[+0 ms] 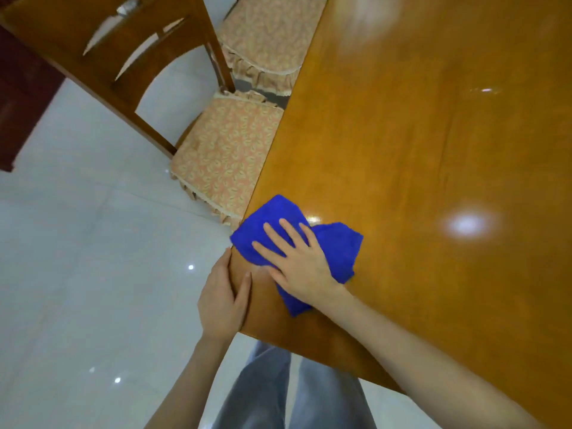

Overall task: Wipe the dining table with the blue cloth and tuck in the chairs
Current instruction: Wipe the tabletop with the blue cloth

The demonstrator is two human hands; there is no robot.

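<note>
Pressing with the whole palm is what this wiping step wants. Keep the right hand (301, 264) spread so the blue cloth (337, 246) does not trail. Run long overlapping strokes from this corner out across the surface (418, 134), and lean on the braced arm for even weight.

The right hand lies open, palm down on the cloth, with its fingers straight and splayed and nothing curled round anything. The left hand (221, 295) clasps the surface's left edge just beside the near-left corner. Its thumb is laid on top and the rest of the hand sits against the side; whatever reaches underneath is hidden.

The cloth sits rumpled at that near-left corner, one fold reaching the left edge. Farther along that edge stand two cushioned chairs. The nearer chair (223, 150) has most of its seat out from under the surface, and the farther chair (269, 35) is beyond it. I judge the tucking not yet done.
</note>
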